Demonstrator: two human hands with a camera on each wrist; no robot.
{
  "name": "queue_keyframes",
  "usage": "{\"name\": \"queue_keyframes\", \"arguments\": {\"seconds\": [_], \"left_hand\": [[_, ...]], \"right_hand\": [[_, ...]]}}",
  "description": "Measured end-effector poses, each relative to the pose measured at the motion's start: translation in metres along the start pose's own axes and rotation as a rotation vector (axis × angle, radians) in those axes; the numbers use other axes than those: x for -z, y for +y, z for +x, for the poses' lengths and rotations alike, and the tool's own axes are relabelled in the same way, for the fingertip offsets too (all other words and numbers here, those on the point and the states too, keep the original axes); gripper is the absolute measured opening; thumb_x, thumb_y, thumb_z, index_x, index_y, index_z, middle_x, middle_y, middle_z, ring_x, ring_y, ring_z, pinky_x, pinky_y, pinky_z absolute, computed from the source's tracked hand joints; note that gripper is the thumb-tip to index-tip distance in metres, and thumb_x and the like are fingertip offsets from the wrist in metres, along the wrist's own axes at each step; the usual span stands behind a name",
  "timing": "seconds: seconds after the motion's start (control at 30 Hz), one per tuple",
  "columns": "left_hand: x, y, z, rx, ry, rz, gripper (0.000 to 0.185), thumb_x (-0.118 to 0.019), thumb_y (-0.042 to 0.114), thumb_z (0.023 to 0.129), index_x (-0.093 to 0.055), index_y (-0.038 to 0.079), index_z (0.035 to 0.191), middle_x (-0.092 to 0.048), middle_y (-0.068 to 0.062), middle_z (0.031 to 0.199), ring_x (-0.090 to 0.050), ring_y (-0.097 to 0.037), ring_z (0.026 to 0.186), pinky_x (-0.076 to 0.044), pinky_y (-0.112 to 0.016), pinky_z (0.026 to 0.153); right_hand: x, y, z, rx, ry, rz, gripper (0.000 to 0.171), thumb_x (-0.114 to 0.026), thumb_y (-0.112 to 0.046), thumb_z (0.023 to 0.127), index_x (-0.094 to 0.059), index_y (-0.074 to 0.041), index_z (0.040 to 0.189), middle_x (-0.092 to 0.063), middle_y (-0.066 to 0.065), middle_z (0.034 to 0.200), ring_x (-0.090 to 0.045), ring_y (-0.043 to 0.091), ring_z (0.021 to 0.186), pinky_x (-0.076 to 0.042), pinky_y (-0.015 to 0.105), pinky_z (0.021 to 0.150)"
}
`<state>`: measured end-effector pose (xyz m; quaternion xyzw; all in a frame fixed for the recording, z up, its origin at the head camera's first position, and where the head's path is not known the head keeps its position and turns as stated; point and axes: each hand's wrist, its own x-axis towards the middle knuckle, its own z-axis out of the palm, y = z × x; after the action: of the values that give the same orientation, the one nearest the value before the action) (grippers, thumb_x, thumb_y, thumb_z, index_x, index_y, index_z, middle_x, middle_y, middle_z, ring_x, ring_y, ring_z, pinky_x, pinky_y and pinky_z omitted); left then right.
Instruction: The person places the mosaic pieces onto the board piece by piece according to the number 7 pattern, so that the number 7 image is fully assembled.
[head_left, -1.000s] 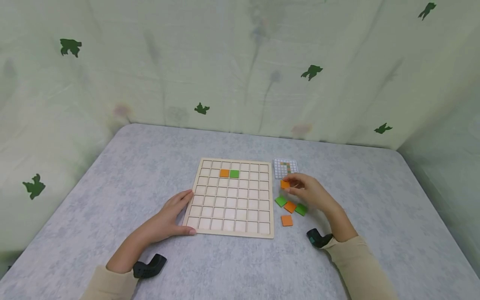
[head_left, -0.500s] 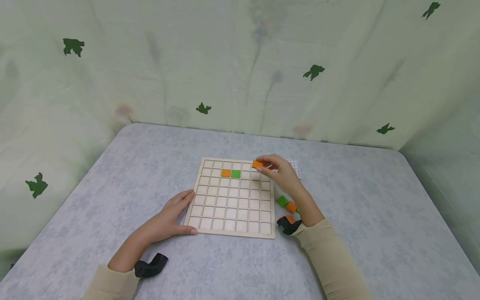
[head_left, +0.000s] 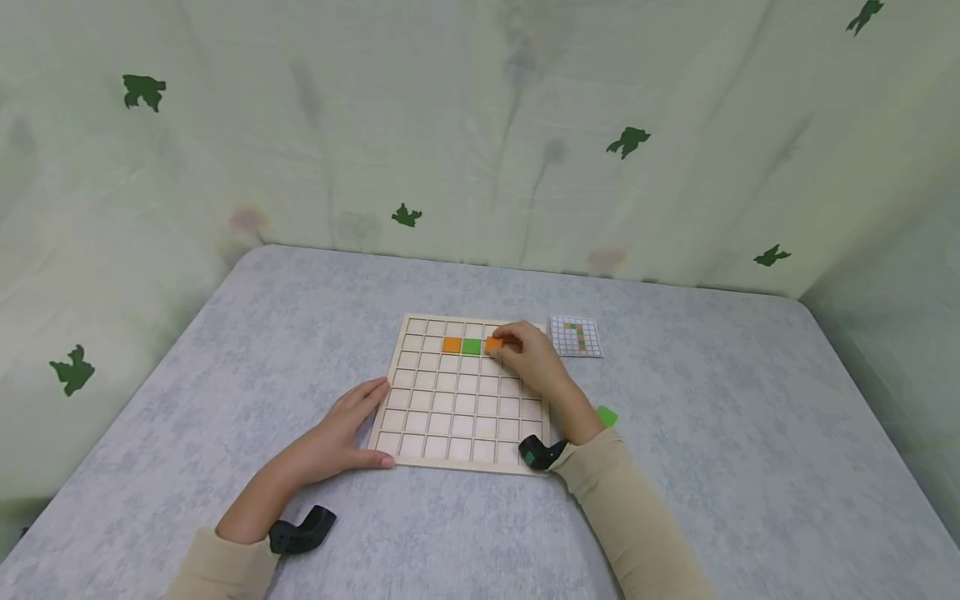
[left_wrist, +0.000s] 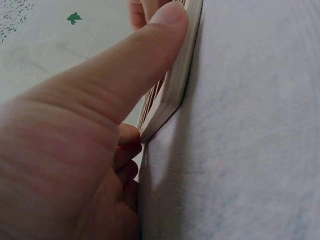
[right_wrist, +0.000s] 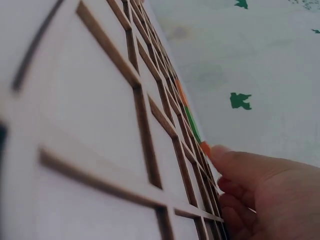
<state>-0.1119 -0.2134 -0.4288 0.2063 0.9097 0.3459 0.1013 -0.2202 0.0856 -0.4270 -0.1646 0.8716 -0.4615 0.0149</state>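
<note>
A wooden grid board (head_left: 465, 417) lies flat on the grey table. Its second row holds an orange tile (head_left: 451, 344) and a green tile (head_left: 471, 345) side by side. My right hand (head_left: 501, 345) reaches over the board and pinches another orange tile (head_left: 492, 342) at the cell just right of the green one. In the right wrist view the fingertip (right_wrist: 225, 155) touches that orange tile (right_wrist: 205, 147) low on the board (right_wrist: 100, 125). My left hand (head_left: 367, 421) rests against the board's near left corner, with the thumb (left_wrist: 150, 55) lying along the board's edge (left_wrist: 175, 95).
A small pattern card (head_left: 576, 336) lies right of the board's far corner. One loose green tile (head_left: 606, 415) shows on the table beside my right forearm, which hides whatever else lies there. Pale green curtains with dark leaf shapes close in the table's far and side edges.
My right hand lifted an orange tile from the loose pile right of the board, carried it left over the far corner, and lowered it beside the green tile. The left hand stayed put.
</note>
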Motion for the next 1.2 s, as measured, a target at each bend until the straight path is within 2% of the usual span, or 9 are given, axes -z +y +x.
{"name": "queue_keyframes", "arguments": {"seconds": [0.13, 0.3, 0.43, 0.53, 0.63, 0.8, 0.97, 1.07, 1.2], "left_hand": [[0.000, 0.000, 0.000, -0.006, 0.006, 0.001, 0.108, -0.072, 0.051, 0.066, -0.017, 0.001, 0.143, -0.011, -0.015, 0.147, -0.006, -0.038, 0.131, -0.016, -0.058, 0.098], [0.000, 0.000, -0.001, -0.006, 0.005, 0.002, 0.108, -0.072, 0.052, 0.066, -0.017, 0.001, 0.143, -0.011, -0.015, 0.147, -0.006, -0.038, 0.131, -0.015, -0.058, 0.098], [0.001, 0.001, -0.001, -0.009, 0.007, 0.000, 0.107, -0.071, 0.052, 0.067, -0.017, 0.001, 0.143, -0.012, -0.015, 0.147, -0.006, -0.038, 0.131, -0.015, -0.058, 0.098], [0.000, 0.000, -0.001, -0.015, 0.008, 0.000, 0.106, -0.071, 0.051, 0.067, -0.017, 0.000, 0.143, -0.012, -0.015, 0.146, -0.006, -0.038, 0.131, -0.016, -0.058, 0.097], [0.000, 0.000, -0.001, -0.019, 0.008, -0.001, 0.107, -0.072, 0.051, 0.066, -0.017, 0.000, 0.143, -0.012, -0.015, 0.146, -0.007, -0.038, 0.131, -0.016, -0.058, 0.097], [0.000, 0.001, -0.001, -0.017, 0.008, 0.002, 0.108, -0.072, 0.051, 0.066, -0.017, 0.000, 0.143, -0.012, -0.015, 0.146, -0.007, -0.037, 0.131, -0.016, -0.057, 0.098], [0.000, 0.001, -0.001, -0.010, 0.006, 0.007, 0.107, -0.072, 0.052, 0.066, -0.017, 0.000, 0.143, -0.012, -0.014, 0.147, -0.007, -0.037, 0.131, -0.016, -0.056, 0.098], [0.000, 0.002, -0.001, -0.013, 0.010, 0.007, 0.107, -0.072, 0.051, 0.066, -0.018, 0.000, 0.142, -0.013, -0.015, 0.146, -0.007, -0.037, 0.131, -0.016, -0.057, 0.098], [0.000, 0.002, -0.001, -0.014, 0.009, 0.004, 0.107, -0.072, 0.052, 0.066, -0.018, 0.000, 0.142, -0.013, -0.015, 0.146, -0.007, -0.037, 0.131, -0.016, -0.057, 0.098]], "right_hand": [[-0.002, -0.001, 0.001, 0.026, -0.011, -0.074, 0.022, -0.066, -0.013, 0.083, -0.066, -0.009, 0.105, -0.055, 0.005, 0.106, -0.050, 0.019, 0.101, -0.039, 0.035, 0.088], [-0.002, -0.006, 0.002, 0.017, -0.050, -0.128, 0.024, -0.065, -0.012, 0.083, -0.066, -0.009, 0.107, -0.053, 0.007, 0.108, -0.048, 0.023, 0.104, -0.038, 0.038, 0.091], [-0.001, -0.008, 0.002, 0.004, -0.090, -0.138, 0.028, -0.064, -0.015, 0.085, -0.064, -0.010, 0.112, -0.051, 0.008, 0.113, -0.044, 0.025, 0.109, -0.036, 0.040, 0.093], [0.003, -0.008, 0.000, -0.009, -0.105, -0.096, 0.033, -0.062, -0.016, 0.087, -0.060, -0.010, 0.119, -0.050, 0.007, 0.116, -0.045, 0.023, 0.109, -0.038, 0.039, 0.091], [0.011, -0.011, -0.004, -0.016, -0.111, -0.016, 0.040, -0.060, -0.017, 0.088, -0.053, -0.009, 0.126, -0.049, 0.008, 0.120, -0.046, 0.023, 0.110, -0.039, 0.037, 0.090], [0.033, -0.017, -0.013, 0.036, -0.084, 0.074, 0.047, -0.060, -0.018, 0.087, -0.046, -0.007, 0.131, -0.046, 0.013, 0.125, -0.044, 0.024, 0.112, -0.038, 0.035, 0.091], [0.058, -0.019, -0.027, 0.085, -0.046, 0.054, 0.048, -0.062, -0.021, 0.085, -0.048, -0.011, 0.130, -0.048, 0.008, 0.125, -0.045, 0.020, 0.111, -0.037, 0.034, 0.092], [0.069, -0.018, -0.039, 0.077, -0.057, 0.034, 0.047, -0.063, -0.019, 0.085, -0.048, -0.012, 0.129, -0.048, 0.005, 0.125, -0.045, 0.021, 0.111, -0.037, 0.035, 0.092], [0.079, -0.008, -0.056, 0.049, -0.097, 0.006, 0.048, -0.064, -0.017, 0.084, -0.049, -0.009, 0.129, -0.049, 0.008, 0.125, -0.046, 0.026, 0.110, -0.037, 0.040, 0.092]]}}
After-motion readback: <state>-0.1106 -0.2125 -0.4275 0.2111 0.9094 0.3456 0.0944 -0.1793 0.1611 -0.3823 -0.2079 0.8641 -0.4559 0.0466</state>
